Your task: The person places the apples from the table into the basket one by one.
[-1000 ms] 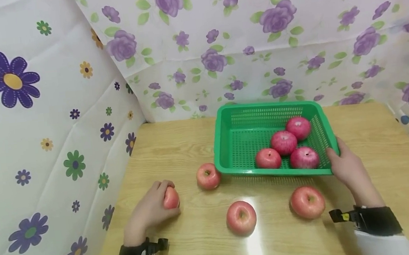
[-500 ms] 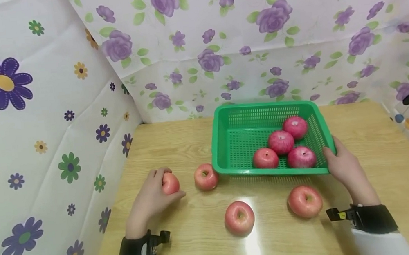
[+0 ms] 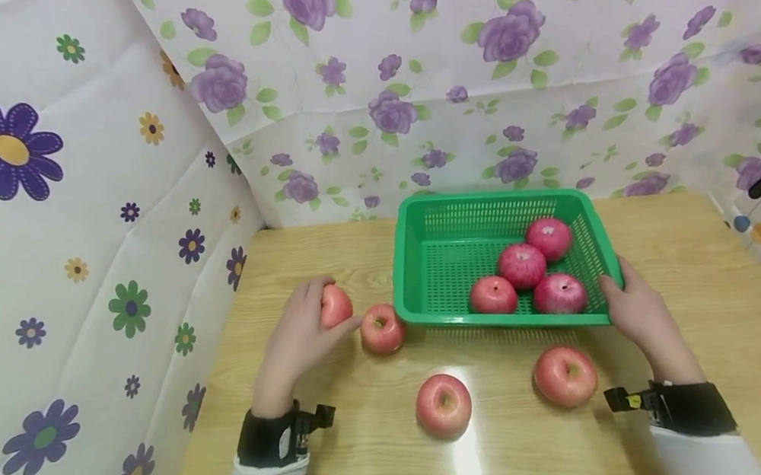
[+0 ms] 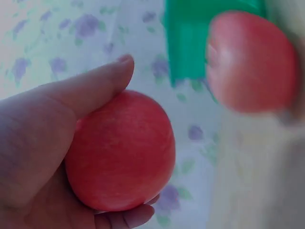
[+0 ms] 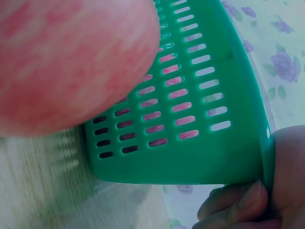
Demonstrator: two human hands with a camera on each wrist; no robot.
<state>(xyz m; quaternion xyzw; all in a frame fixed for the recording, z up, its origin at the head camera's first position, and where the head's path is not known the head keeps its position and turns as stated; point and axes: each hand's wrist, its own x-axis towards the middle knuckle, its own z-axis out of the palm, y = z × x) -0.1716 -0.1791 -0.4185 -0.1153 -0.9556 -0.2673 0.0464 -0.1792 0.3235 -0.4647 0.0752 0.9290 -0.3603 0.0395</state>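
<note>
My left hand [image 3: 300,333] holds a red apple [image 4: 124,152], its fingers and thumb curled around the sides. In the head view that apple is just up and left of another apple [image 3: 382,329] on the table, near the basket's left corner. With my right hand [image 3: 642,312] I grip the right edge of a green plastic basket [image 3: 417,264], and the right wrist view shows fingers [image 5: 238,205] curled under its rim. Inside the basket, several apples [image 3: 522,266] are gathered towards the right side.
Two more apples lie on the wooden table [image 3: 346,455] in front of the basket: one in the middle [image 3: 443,406], one nearer my right wrist [image 3: 566,376]. A floral cloth [image 3: 336,58] hangs behind, and a flower-printed sheet [image 3: 85,312] stands at the left.
My left hand has moved the held apple up and to the right, closer to the basket's left side. The right hand keeps its grip on the basket, which stays in place.
</note>
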